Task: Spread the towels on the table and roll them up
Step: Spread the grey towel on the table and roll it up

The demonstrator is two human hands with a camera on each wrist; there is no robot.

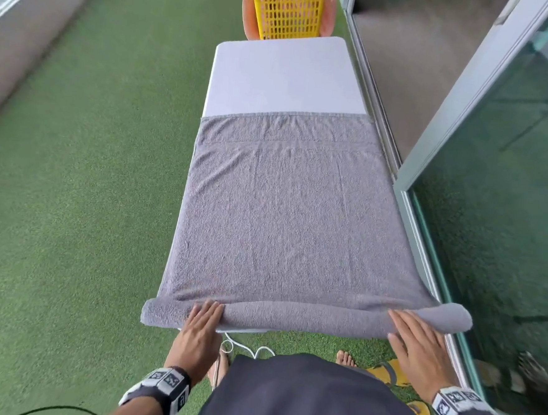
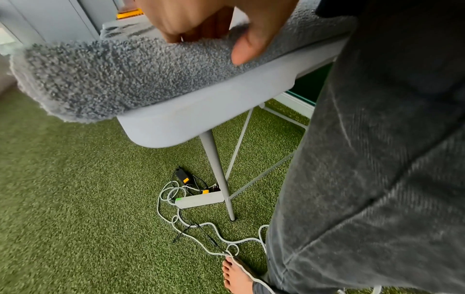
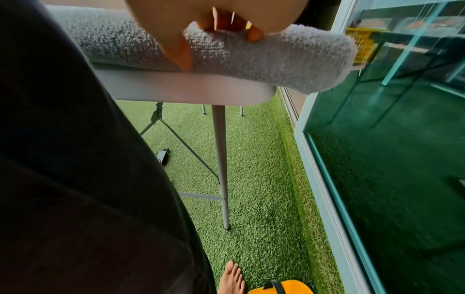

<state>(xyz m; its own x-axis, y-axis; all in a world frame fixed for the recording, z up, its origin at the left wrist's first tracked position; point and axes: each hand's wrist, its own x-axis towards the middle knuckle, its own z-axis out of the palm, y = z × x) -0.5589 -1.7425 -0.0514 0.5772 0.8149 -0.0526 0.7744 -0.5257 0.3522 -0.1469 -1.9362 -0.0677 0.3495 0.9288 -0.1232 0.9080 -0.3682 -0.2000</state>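
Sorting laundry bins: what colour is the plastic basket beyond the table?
Yellow; the slotted plastic basket shows best in the head view.

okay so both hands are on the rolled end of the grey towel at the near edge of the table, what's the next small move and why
Probably push the roll forward one more turn with both palms together. The left hand and right hand rest flat on it, only a thin roll has formed, and most of the grey towel lies spread toward the bare far end of the table. Even pressure should keep it straight.

Soft, even daylight (wrist views blurred), edges bowed.
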